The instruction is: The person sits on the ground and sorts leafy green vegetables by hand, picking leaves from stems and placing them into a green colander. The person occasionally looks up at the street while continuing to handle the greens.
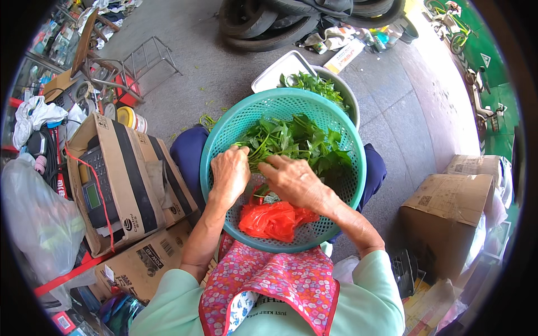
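Note:
A round green plastic colander (212, 138) rests on my lap, with leafy green stems (290, 138) heaped in its far half. My left hand (230, 170) is closed on stem ends at the colander's left side. Just to its right, my right hand (294, 178) has its fingers bent at the near edge of the greens; whether they pinch a stem is hidden. A red plastic bag (269, 220) lies crumpled in the near part of the colander, below my right hand, with a few leaves at its top.
Beyond the colander, a metal basin (351, 98) holds more greens (313, 86) beside a white tray (281, 69). Bicycle tyres (269, 40) are piled farther off. Cardboard boxes stand at left (138, 180) and right (449, 210). A metal frame (147, 63) lies at upper left.

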`<state>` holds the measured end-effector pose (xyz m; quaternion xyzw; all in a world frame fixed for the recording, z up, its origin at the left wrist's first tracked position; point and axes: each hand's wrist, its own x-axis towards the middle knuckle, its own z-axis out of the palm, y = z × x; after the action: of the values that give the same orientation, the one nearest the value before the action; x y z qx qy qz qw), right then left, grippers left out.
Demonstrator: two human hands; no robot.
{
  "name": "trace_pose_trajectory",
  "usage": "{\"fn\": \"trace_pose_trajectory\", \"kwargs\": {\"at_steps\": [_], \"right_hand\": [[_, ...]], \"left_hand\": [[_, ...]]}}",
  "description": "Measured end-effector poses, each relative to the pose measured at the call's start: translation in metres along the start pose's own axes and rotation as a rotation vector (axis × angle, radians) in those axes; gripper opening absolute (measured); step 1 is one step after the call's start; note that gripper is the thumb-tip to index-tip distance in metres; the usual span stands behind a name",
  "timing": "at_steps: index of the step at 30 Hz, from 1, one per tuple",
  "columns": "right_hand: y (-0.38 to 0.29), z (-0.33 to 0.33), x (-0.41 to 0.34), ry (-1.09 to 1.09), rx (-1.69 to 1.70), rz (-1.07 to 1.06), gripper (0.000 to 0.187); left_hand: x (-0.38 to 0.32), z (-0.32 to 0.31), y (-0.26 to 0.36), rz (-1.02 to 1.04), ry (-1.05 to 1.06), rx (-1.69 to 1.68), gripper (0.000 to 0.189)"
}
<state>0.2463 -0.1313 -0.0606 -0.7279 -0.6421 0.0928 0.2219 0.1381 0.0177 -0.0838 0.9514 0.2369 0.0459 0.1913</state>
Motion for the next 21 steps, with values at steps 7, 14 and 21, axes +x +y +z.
{"fn": "trace_pose_trajectory", "kwargs": {"at_steps": [7,14,21], "right_hand": [[0.008,0.008,-0.022,-0.163,-0.069,0.157,0.009],[0.009,0.009,-0.026,-0.113,-0.063,0.226,0.009],[0.015,0.003,-0.040,-0.054,-0.011,0.306,0.006]], "left_hand": [[0.003,-0.041,0.017,0.105,0.233,-0.133,0.006],[-0.001,-0.003,-0.004,0.128,-0.059,0.030,0.010],[0.002,-0.031,0.014,0.092,0.101,-0.204,0.006]]}}
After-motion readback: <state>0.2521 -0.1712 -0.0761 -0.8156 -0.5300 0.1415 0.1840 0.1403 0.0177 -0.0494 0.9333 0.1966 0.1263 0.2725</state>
